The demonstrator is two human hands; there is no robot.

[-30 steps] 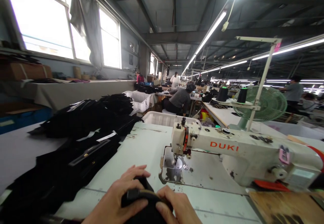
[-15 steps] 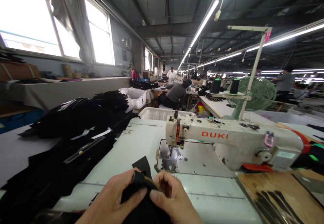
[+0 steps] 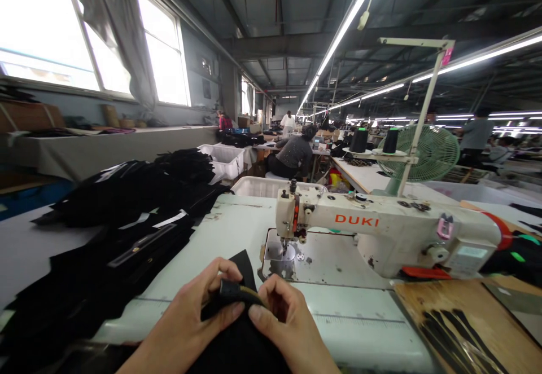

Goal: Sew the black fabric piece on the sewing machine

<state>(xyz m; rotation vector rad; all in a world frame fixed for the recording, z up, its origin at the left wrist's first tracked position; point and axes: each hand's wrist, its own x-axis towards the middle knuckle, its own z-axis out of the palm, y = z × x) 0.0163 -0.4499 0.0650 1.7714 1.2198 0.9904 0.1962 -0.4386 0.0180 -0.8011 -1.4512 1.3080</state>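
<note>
My left hand (image 3: pixel 192 317) and my right hand (image 3: pixel 282 320) pinch the same folded edge of a black fabric piece (image 3: pixel 239 334) near the table's front edge. A brownish zipper line (image 3: pixel 248 292) runs along the fold between my thumbs. A corner of the black piece (image 3: pixel 244 265) lies flat on the table beyond my fingers. The white DUKI sewing machine (image 3: pixel 381 233) stands to the right, its needle and presser foot (image 3: pixel 284 245) just beyond my hands over the metal plate.
A big heap of black fabric pieces (image 3: pixel 118 227) covers the table's left side. A wooden board with black strips (image 3: pixel 457 323) lies at the right front. White bins (image 3: pixel 228 162), a green fan (image 3: pixel 423 154), thread cones (image 3: pixel 359 141) and seated people (image 3: pixel 294 157) are behind.
My hands have lifted the folded black edge and shifted their grip, thumbs now pinching it. A flat corner of the piece has come into view. The camera has turned slightly.
</note>
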